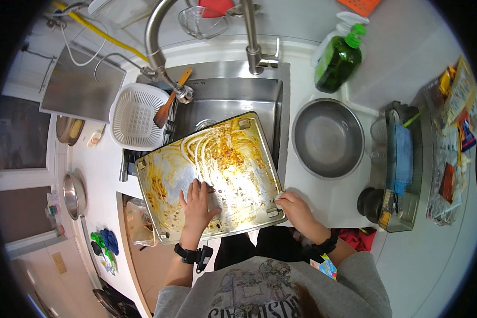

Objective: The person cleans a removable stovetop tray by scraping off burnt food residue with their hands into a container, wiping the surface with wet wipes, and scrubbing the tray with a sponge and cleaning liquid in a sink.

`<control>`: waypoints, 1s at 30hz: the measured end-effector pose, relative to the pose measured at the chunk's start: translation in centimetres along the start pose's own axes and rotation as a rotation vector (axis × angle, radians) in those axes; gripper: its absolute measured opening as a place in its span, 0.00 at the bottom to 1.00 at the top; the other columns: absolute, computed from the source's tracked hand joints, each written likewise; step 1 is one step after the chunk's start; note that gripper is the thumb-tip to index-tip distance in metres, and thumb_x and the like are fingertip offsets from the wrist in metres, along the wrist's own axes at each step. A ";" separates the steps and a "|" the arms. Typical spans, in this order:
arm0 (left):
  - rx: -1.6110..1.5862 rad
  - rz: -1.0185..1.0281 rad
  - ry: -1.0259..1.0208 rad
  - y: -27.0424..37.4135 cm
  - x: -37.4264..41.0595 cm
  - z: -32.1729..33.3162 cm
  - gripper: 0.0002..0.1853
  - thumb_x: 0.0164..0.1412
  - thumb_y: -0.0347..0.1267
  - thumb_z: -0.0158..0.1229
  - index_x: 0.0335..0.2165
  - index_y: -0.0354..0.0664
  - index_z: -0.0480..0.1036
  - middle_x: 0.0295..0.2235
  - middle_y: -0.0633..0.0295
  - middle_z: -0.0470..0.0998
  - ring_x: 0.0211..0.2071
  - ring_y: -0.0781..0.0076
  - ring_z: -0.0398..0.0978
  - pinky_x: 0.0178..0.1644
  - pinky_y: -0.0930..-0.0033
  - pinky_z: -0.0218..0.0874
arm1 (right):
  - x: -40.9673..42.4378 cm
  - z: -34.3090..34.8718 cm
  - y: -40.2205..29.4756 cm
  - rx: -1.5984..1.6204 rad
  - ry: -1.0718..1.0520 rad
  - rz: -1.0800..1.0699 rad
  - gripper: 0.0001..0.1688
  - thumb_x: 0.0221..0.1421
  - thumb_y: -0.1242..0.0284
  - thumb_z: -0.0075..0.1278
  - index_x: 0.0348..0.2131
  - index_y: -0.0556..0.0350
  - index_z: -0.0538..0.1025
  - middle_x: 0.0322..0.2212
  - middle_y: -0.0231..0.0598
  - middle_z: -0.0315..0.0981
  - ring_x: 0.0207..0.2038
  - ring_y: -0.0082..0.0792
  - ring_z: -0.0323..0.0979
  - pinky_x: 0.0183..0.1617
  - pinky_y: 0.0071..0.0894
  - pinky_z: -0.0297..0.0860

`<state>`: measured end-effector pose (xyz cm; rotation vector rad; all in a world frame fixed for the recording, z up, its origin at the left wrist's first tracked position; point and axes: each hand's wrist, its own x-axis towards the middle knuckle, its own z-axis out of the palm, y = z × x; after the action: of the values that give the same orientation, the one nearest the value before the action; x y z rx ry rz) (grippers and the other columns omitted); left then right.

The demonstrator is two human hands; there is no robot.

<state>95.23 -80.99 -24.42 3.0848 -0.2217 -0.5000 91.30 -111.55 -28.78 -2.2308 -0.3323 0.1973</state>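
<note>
A large rectangular metal tray (238, 159), smeared with yellow-brown grease and dark specks, lies tilted across the front of the stainless steel sink (238, 89). My left hand (196, 204) rests on the tray's surface with its fingers spread, left of the middle. At the tray's right edge, near the front right corner, my right hand (298, 208) is closed on a small whitish wad (278, 198), perhaps a cloth or paper, and presses it to the rim. Small pads or feet sit at the tray's corners. The sink's front part is hidden under the tray.
Over the sink arches a steel faucet (254, 51). A white basket (137, 117) and a wooden spatula (173, 99) are at the sink's left. Right of it stand a grey metal bowl (328, 138), a green pump bottle (339, 61) and a translucent bin (419, 171).
</note>
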 end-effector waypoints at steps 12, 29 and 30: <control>0.065 0.019 -0.020 -0.8 -0.4 2.1 0.58 0.33 0.49 0.70 0.59 0.41 0.50 0.61 0.48 0.47 0.62 0.54 0.46 0.64 0.53 0.37 | 7.0 0.5 0.3 -0.172 -0.079 -0.177 0.07 0.44 0.79 0.48 0.29 0.56 0.71 0.33 0.38 0.68 0.38 0.40 0.67 0.40 0.33 0.67; 0.055 0.000 -0.026 -0.7 -0.1 1.9 0.58 0.32 0.50 0.70 0.59 0.41 0.51 0.61 0.48 0.48 0.62 0.53 0.48 0.64 0.56 0.38 | 8.6 0.8 -0.2 -0.361 -0.134 -0.154 0.22 0.40 0.86 0.46 0.39 0.57 0.72 0.40 0.41 0.66 0.44 0.46 0.63 0.49 0.38 0.63; 0.057 -0.006 -0.037 -0.6 0.1 1.8 0.58 0.32 0.50 0.70 0.59 0.41 0.50 0.61 0.48 0.48 0.62 0.53 0.47 0.64 0.57 0.38 | 7.3 1.2 0.2 -0.338 -0.164 -0.191 0.22 0.39 0.86 0.46 0.39 0.56 0.72 0.39 0.41 0.66 0.44 0.46 0.63 0.48 0.37 0.63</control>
<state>94.82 -80.36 -26.20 3.1340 -0.2305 -0.5615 97.93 -108.53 -29.91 -2.5007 -0.7094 0.2367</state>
